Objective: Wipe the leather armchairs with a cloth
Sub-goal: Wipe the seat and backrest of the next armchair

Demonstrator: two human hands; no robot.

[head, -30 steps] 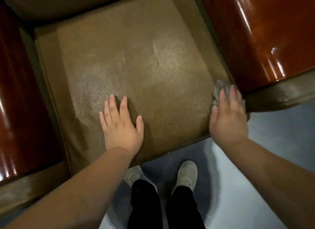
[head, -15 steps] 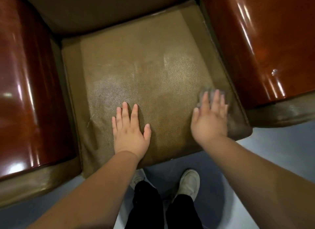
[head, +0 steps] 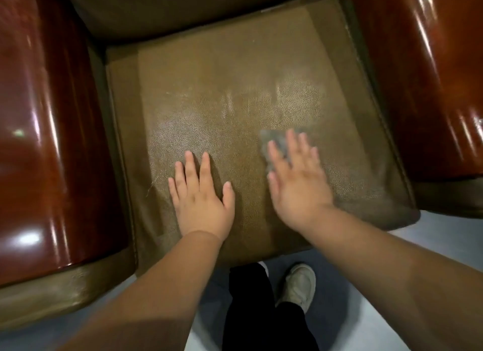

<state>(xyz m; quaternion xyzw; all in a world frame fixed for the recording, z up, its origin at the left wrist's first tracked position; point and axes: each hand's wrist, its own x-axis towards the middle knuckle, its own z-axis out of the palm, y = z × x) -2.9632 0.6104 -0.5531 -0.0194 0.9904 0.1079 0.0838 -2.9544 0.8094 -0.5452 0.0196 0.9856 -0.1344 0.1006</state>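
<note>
Hands number two, both palm-down on one olive leather seat cushion. Left hand lies flat, its fingers slightly spread, touching bare leather. Right hand presses one grey cloth, which shows beneath and past its spread fingertips, motion-blurred. Two glossy reddish-brown armrests flank the cushion, outside both hands. One white shoe shows clearly behind the wrists, on pale floor.

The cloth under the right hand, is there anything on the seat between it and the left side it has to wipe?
Yes. The left hand lies flat on the seat cushion, directly left of the cloth under the right hand. Nothing else visible lies on the cushion.
</note>
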